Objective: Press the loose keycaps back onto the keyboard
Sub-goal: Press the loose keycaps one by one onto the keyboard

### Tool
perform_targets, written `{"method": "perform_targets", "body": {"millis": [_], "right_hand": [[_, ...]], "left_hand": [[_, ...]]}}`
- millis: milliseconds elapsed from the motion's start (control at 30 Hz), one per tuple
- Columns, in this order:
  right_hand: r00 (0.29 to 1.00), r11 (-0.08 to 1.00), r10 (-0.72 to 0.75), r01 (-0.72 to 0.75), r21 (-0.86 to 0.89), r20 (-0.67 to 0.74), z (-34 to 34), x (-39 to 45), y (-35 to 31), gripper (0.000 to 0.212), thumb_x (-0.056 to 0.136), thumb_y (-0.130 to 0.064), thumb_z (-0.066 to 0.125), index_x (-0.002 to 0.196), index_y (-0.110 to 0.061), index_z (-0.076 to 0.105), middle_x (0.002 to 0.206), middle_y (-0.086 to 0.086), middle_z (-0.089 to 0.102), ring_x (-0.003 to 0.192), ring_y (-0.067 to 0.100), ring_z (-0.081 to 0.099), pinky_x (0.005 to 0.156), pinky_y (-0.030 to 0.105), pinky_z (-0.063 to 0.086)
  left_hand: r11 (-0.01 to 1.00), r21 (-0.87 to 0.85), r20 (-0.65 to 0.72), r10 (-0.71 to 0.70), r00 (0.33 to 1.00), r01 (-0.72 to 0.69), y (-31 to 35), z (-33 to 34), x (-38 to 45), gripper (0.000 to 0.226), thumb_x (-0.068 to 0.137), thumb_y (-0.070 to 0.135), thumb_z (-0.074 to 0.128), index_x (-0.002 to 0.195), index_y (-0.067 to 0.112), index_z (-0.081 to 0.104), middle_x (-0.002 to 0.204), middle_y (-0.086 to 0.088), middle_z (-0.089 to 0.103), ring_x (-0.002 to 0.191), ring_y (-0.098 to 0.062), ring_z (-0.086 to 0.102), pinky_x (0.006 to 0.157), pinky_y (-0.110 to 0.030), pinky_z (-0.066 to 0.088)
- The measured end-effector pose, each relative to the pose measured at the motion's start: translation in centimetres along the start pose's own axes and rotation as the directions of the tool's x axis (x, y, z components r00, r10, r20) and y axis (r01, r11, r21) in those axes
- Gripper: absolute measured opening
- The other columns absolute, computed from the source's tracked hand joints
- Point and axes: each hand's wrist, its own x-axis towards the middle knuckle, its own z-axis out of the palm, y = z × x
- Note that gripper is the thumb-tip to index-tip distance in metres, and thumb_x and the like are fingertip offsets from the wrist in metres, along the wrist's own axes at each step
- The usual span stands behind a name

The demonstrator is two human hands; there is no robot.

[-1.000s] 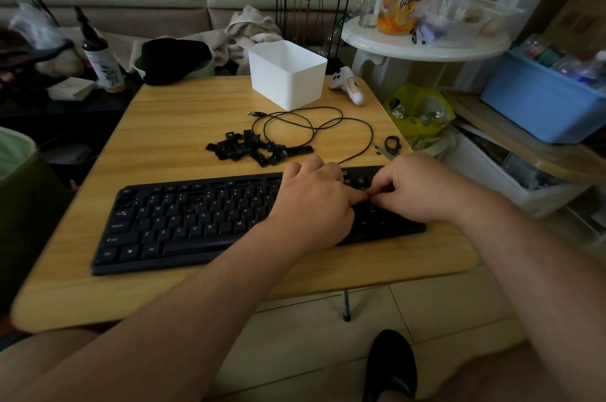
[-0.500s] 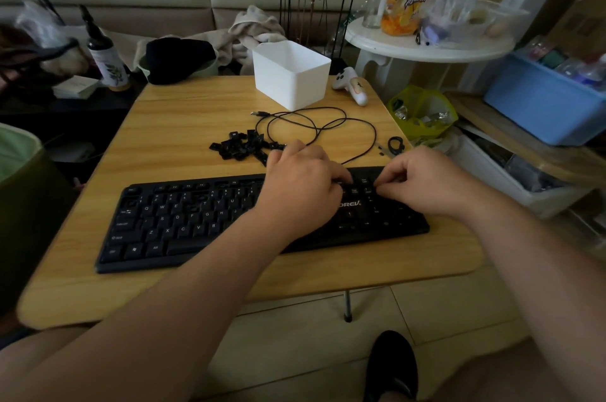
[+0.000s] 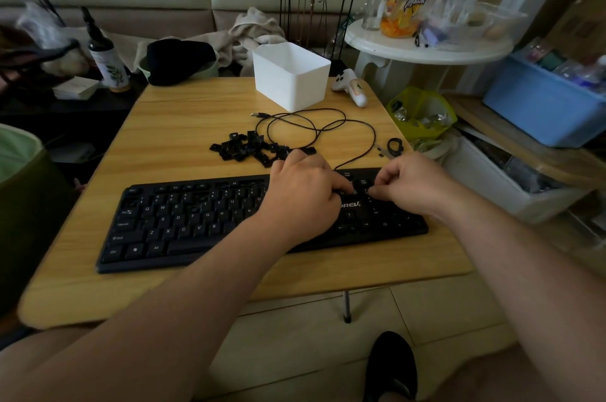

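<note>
A black keyboard [image 3: 196, 221] lies across the front of the wooden table [image 3: 183, 126]. Behind it sits a pile of several loose black keycaps [image 3: 242, 147]. My left hand [image 3: 301, 191] lies over the keyboard's right-middle part, fingers reaching right with their tips down on the keys. Just right of it, my right hand [image 3: 416, 185] has its fingers curled and its thumb and forefinger pinched together at the key block above the arrow keys, seemingly on a small black keycap that barely shows against the keyboard. Keys under both hands are hidden.
The keyboard's cable [image 3: 314, 126] loops behind the pile. A white bin [image 3: 292, 77] and a white controller [image 3: 352, 87] stand at the back. A small black ring tool [image 3: 393, 144] lies near the right edge. A white side table [image 3: 426, 47] and blue crate [image 3: 541, 100] are at right.
The hands touched fingertip to fingertip a second ago; now a small gap separates them. Both have shifted slightly toward the keyboard's back rows.
</note>
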Motion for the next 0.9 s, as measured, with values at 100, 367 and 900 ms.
{"method": "perform_targets", "body": {"millis": [100, 367, 900], "right_hand": [[0.999, 0.998, -0.009, 0.007, -0.060, -0.033, 0.1, 0.0, -0.5, 0.012, 0.084, -0.030, 0.085, 0.077, -0.024, 0.077, 0.083, -0.008, 0.072, 0.085, 0.008, 0.063, 0.065, 0.026, 0.048], [0.993, 0.971, -0.115, 0.104, -0.216, -0.039, -0.3, -1.0, -0.9, 0.013, 0.086, -0.036, 0.081, 0.077, -0.028, 0.077, 0.078, -0.012, 0.069, 0.079, 0.006, 0.063, 0.062, 0.024, 0.046], [0.998, 0.912, -0.057, 0.042, -0.407, -0.025, 0.0, -1.6, -2.8, 0.032, 0.074, -0.049, 0.082, 0.069, -0.018, 0.076, 0.071, 0.002, 0.070, 0.071, 0.018, 0.066, 0.063, 0.035, 0.059]], "left_hand": [[0.999, 0.022, 0.020, 0.025, 0.999, -0.026, 0.5, 0.3, -0.2, 0.044, 0.097, 0.024, 0.049, 0.125, 0.052, 0.068, 0.108, 0.018, 0.048, 0.118, -0.019, 0.038, 0.103, -0.044, 0.032], [0.995, 0.078, 0.037, 0.058, 0.998, -0.061, 0.9, 0.7, -0.5, 0.043, 0.099, 0.027, 0.047, 0.127, 0.052, 0.068, 0.110, 0.015, 0.051, 0.120, -0.021, 0.039, 0.102, -0.043, 0.030], [0.974, 0.181, 0.046, 0.127, 0.991, -0.134, 0.8, 0.3, -0.6, 0.041, 0.100, 0.028, 0.048, 0.127, 0.050, 0.068, 0.117, 0.013, 0.058, 0.120, -0.022, 0.040, 0.101, -0.043, 0.030]]}}
